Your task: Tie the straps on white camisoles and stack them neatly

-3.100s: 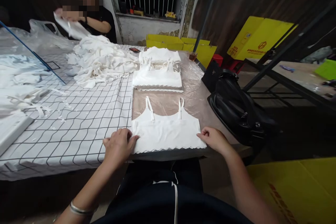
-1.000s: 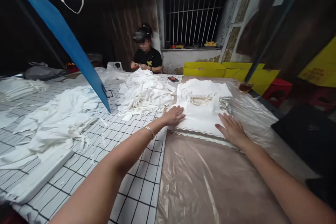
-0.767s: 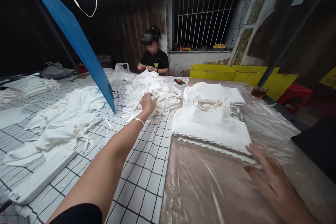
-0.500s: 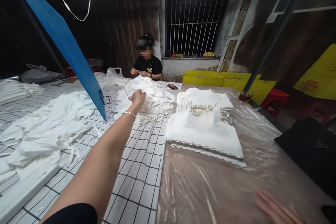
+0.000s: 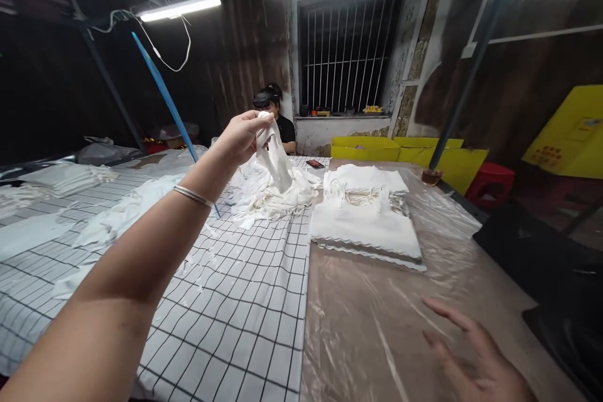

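My left hand [image 5: 242, 135] is raised above the table and grips a white garment [image 5: 276, 160] that hangs down from its fingers over the loose pile of white garments [image 5: 271, 191]. To the right of that pile lies a neat stack of folded white tops [image 5: 365, 223] on clear plastic sheeting. My right hand [image 5: 471, 355] hovers low at the near right over the plastic, fingers spread, holding nothing.
A checked cloth [image 5: 226, 301] covers the left of the table, with more white fabric [image 5: 108, 226] strewn on it. Another person [image 5: 276, 114] sits at the far end. A black bag [image 5: 546, 264] lies at the right; yellow boxes [image 5: 409, 151] and a glass [image 5: 429, 176] stand behind.
My left hand left the folded stack, reached into the loose pile, closed on a garment and lifted it. My right hand drew back from the stack toward me.
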The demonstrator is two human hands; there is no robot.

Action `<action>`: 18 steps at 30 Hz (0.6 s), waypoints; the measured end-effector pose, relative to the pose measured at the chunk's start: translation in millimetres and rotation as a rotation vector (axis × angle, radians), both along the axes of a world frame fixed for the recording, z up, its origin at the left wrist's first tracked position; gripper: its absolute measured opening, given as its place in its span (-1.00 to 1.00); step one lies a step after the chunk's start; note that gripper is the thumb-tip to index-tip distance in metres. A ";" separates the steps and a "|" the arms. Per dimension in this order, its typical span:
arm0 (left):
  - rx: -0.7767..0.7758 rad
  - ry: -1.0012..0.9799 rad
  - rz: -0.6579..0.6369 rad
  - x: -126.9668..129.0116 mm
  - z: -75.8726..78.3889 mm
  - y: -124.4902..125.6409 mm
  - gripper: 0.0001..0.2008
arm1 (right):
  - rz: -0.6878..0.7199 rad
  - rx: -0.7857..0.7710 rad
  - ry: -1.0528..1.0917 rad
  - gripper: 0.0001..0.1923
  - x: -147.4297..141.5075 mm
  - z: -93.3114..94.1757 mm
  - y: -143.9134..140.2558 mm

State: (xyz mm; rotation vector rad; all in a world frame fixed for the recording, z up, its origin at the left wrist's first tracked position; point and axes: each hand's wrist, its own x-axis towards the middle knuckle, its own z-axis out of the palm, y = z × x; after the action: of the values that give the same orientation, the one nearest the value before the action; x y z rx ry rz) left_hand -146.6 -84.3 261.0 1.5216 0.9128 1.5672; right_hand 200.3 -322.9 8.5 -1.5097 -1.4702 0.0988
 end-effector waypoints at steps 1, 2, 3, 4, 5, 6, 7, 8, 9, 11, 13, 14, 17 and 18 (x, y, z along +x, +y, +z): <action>0.004 -0.017 -0.024 0.7 4.6 -15.3 -0.88 | 0.041 -0.008 0.019 -0.65 -10.0 8.7 0.1; 0.004 -0.029 -0.052 2.0 8.3 -29.9 -0.89 | 0.075 -0.017 0.045 -0.65 -19.8 16.4 0.3; -0.001 -0.036 -0.083 4.3 10.8 -43.8 -0.90 | 0.100 -0.026 0.080 -0.66 -29.6 23.3 0.4; -0.013 -0.036 -0.116 8.0 11.9 -56.8 -0.92 | 0.130 -0.044 0.123 -0.65 -39.8 29.8 0.8; -0.036 -0.033 -0.152 13.3 11.0 -68.9 -0.92 | 0.169 -0.060 0.174 -0.64 -50.5 35.9 1.6; -0.068 -0.028 -0.190 20.3 7.9 -79.9 -0.91 | 0.219 -0.076 0.232 -0.63 -61.8 41.7 2.8; -0.110 -0.026 -0.228 28.7 2.4 -89.9 -0.90 | 0.275 -0.090 0.296 -0.59 -73.3 47.0 4.6; -0.163 -0.025 -0.271 38.0 -5.4 -99.0 -0.88 | 0.329 -0.109 0.357 -0.56 -84.5 51.4 7.0; -0.223 -0.028 -0.317 47.5 -15.3 -107.5 -0.87 | 0.370 -0.132 0.412 -0.53 -94.8 54.6 9.7; -0.348 -0.038 -0.430 63.7 -38.9 -122.8 -0.86 | 0.435 -0.211 0.496 -0.54 -109.7 56.7 14.1; -0.438 -0.033 -0.562 72.2 -63.9 -135.5 -0.84 | 0.501 -0.309 0.567 -0.65 -113.8 53.7 13.8; -0.462 -0.012 -0.628 72.9 -76.1 -140.6 -0.82 | 0.527 -0.349 0.609 -0.69 -111.4 51.1 11.2; -0.455 0.188 -0.703 66.2 -111.5 -150.0 -0.59 | 0.517 -0.428 0.801 -0.72 -91.2 42.9 -4.1; -0.439 0.322 -0.660 63.2 -123.6 -151.6 -0.48 | 0.483 -0.424 0.874 -0.71 -82.3 40.9 -9.8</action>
State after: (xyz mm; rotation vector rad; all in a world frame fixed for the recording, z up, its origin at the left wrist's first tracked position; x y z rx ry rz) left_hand -83.4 -235.9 137.4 1.5496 0.7477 0.6191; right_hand 118.0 -332.7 49.4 -1.1321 -1.0671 1.2591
